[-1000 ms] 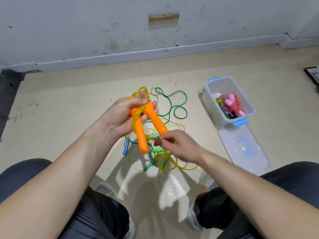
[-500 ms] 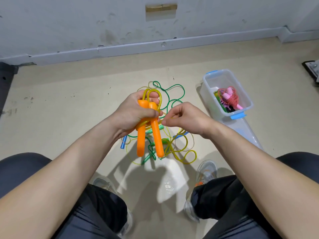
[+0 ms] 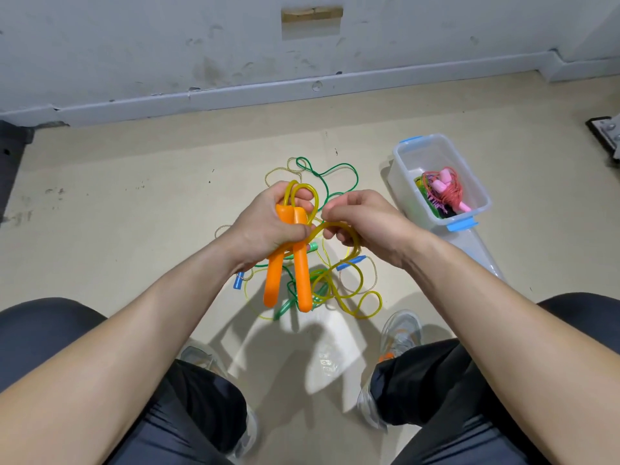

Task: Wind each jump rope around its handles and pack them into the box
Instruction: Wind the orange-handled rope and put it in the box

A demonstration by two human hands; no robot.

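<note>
I have the two orange handles [image 3: 288, 260] side by side in my left hand [image 3: 268, 226], fist closed around their upper ends so they hang pointing down over the floor. The yellow cord [image 3: 349, 290] loops up out of the handle tops above my fist, and my right hand [image 3: 365, 223] pinches a stretch of it just beside the handles, fingers curled around the loop. I read this as an early turn of the winding: at most one pass crosses the handles, and most of the cord trails down in loose coils on the floor [image 3: 134, 229].

Beneath my hands lies a tangle of other ropes: a green cord [image 3: 339, 172] spread toward the wall, green handles [image 3: 285, 305] partly under the orange ones, short blue handles [image 3: 239, 282] and a thin pale cord. How many separate ropes are in that heap I cannot say for sure; two at least, by my guess.

To the right, well apart from the heap, the clear box [image 3: 402, 162] stands open, with a pink-handled rope [image 3: 448, 189] bundled inside on top of something green and purple. Its lid [image 3: 483, 253] lies on the floor just beside it. So some ropes are packed, one is in hand, and the heap is untouched.
</note>
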